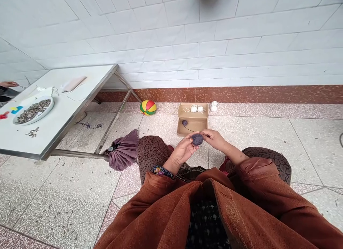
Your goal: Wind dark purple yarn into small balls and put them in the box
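A dark grey-purple ball of yarn (197, 139) rests in my left hand (184, 149), whose fingers curl round it above my lap. My right hand (213, 138) is at the ball's right edge, thumb and fingers pinched together on the yarn there; the strand itself is too fine to make out. Just beyond my hands lies an open cardboard box (179, 129) on the floor. Inside its lower half sits a smaller purple yarn ball (184, 123), with a dark strand running from it toward my hands. Two white yarn balls (197, 108) lie in the lid half.
More white yarn balls (214, 106) sit right of the box. A striped ball (148, 107) lies by the wall. At left, a table (88, 77) carries a plate of sunflower seeds (36, 111); a purple cloth bag (123, 150) hangs by its leg. Another person's hand (9, 84) shows at far left.
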Available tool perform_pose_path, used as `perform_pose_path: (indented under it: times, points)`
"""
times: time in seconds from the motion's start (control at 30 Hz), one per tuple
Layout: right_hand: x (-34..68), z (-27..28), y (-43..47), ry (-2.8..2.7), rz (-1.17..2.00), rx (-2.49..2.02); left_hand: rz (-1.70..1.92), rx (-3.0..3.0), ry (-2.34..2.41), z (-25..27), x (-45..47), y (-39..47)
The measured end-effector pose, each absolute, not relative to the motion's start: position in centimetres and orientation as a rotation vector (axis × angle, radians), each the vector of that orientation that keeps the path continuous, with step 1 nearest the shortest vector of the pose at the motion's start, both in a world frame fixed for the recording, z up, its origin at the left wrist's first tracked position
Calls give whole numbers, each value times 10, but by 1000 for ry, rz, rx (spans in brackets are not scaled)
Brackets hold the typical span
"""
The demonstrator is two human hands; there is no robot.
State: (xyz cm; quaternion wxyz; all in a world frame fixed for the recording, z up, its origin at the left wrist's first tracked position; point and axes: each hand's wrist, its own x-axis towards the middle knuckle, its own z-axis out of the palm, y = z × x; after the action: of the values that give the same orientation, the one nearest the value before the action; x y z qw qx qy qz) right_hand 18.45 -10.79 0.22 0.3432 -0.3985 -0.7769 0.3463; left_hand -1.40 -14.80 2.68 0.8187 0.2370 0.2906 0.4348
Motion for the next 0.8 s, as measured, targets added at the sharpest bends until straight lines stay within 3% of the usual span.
perform_pose_path:
  times: [0.23, 0.53, 0.8]
  points:
    - [187, -5, -112, -2253, 643, -1038, 985, 468, 667, 23, -15, -147]
    - [189, 36, -112, -2335, 656, -772, 1047, 573, 847, 21, -14, -148]
    - [182, 16, -92, -1978, 958, -1004, 923, 638, 706, 32, -14, -151]
